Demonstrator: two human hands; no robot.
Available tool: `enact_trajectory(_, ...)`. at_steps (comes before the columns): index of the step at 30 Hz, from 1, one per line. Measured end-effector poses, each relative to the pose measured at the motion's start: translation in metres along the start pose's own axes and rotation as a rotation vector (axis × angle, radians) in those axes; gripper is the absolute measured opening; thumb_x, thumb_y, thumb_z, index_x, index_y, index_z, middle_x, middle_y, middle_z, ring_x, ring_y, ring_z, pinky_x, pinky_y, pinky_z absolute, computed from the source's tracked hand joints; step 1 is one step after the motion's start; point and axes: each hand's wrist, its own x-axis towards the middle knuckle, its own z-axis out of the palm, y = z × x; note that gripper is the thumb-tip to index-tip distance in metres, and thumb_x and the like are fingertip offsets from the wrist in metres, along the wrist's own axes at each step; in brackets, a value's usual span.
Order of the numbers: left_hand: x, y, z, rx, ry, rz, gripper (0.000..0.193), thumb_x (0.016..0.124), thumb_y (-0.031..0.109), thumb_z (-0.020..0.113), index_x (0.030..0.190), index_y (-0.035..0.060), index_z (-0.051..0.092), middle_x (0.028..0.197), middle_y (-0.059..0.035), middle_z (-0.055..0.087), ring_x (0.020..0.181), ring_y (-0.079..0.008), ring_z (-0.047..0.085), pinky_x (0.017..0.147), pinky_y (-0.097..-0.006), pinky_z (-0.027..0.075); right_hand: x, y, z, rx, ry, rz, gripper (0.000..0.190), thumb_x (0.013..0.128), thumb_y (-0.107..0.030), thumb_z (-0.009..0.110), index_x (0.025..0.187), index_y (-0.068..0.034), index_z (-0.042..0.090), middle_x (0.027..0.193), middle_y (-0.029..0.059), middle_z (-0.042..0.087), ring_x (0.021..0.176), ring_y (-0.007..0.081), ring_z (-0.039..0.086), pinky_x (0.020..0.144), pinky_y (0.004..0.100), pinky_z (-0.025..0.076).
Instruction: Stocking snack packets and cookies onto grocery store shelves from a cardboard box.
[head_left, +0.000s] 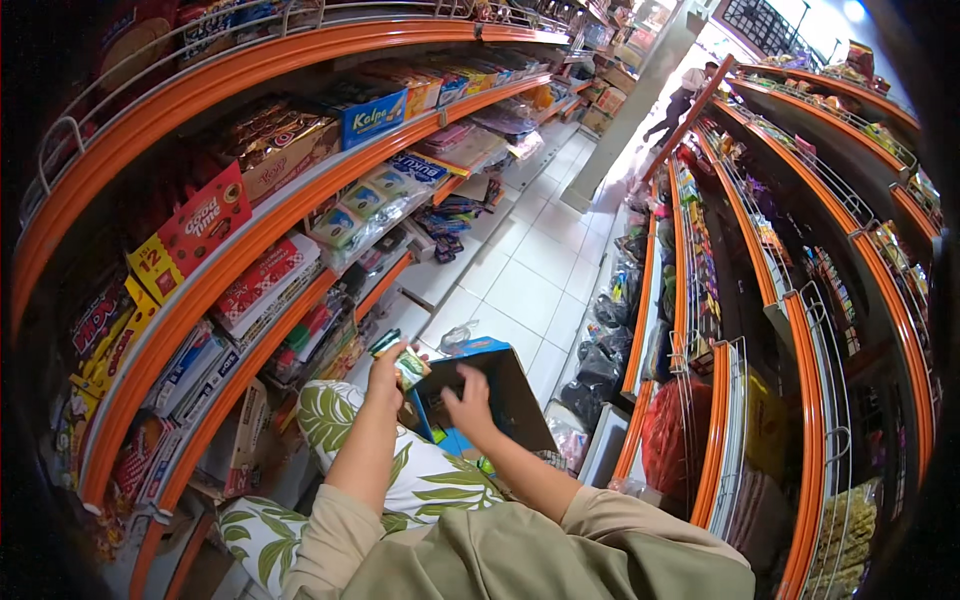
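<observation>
My left hand (385, 381) is closed around a small green and white packet (409, 366), held above my knee at the left edge of an open cardboard box. Over the box, my right hand (471, 401) has its fingers spread, with nothing seen between them. The cardboard box (525, 390) is blue outside at its far flap and dark inside, and stands on the floor before me. Some blue and green items (452, 442) lie in it, partly hidden by my right arm. Just past the box is a crumpled clear plastic bag (457, 337).
Orange-edged shelves (390, 157) full of boxed and packaged goods rise on the left. More racks (814, 420) line the right, with black bundles (592, 382) low beside the tiled aisle (525, 289). A pillar (637, 112) and a person (686, 97) are at the far end.
</observation>
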Motion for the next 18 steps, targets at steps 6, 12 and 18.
enact_trajectory(6, -0.003, 0.005, -0.002, -0.074, 0.025, 0.042, 0.023, 0.084, 0.022, 0.059, 0.088, 0.0010, 0.053, 0.080, -0.0092, 0.057, 0.075, -0.0242, 0.061, 0.065, -0.0367, 0.053, -0.083, 0.120, 0.064, -0.086, -1.089, 0.523, 0.059, 0.068, -0.042, 0.064, 0.106, 0.003, 0.057, 0.102, 0.0245, 0.059, 0.092, 0.0370, 0.059, 0.080, 0.0450, 0.045)
enact_trajectory(12, -0.001, 0.003, 0.013, -0.089, -0.056, -0.020, 0.026, 0.083, 0.023, 0.061, 0.092, 0.0001, 0.053, 0.084, -0.0100, 0.057, 0.081, -0.0256, 0.061, 0.067, -0.0382, 0.054, -0.084, 0.154, 0.064, -0.007, -1.098, 0.313, 0.048, 0.068, -0.038, 0.063, 0.094, 0.002, 0.062, 0.099, 0.0249, 0.060, 0.087, 0.0360, 0.060, 0.074, 0.0454, 0.046)
enact_trajectory(18, -0.009, 0.012, 0.004, -0.153, -0.137, 0.010, 0.022, 0.083, 0.010, 0.054, 0.102, -0.0004, 0.051, 0.094, -0.0123, 0.056, 0.093, -0.0281, 0.058, 0.079, -0.0405, 0.050, -0.072, 0.103, 0.057, -0.246, -1.161, 0.337, 0.042, 0.068, -0.033, 0.061, 0.092, 0.001, 0.062, 0.093, 0.0252, 0.061, 0.084, 0.0354, 0.060, 0.071, 0.0453, 0.047)
